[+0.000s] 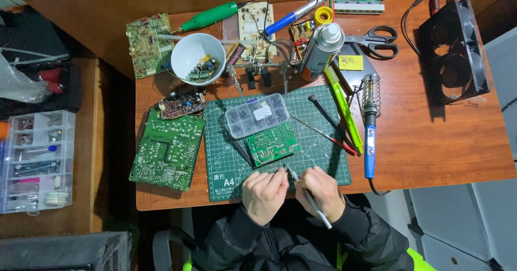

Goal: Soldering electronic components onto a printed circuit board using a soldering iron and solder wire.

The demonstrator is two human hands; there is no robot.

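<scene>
The right hand [321,191] is closed around slim tweezers [308,193], tips pointing toward the left hand [264,193], which pinches something too small to make out, both at the near edge of the wooden table [431,141]. The work looks mid-way: the small green circuit board [272,146] lies untouched on the green cutting mat [318,158], just beyond the fingers, with a clear parts box [256,115] behind it. Bare mat lies right of the board; open tabletop spreads toward the right edge.

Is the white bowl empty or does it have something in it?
Not empty. The white bowl sits upright on the table, and a small pile of electronic parts shows inside it, filling only part of the bottom.
</scene>
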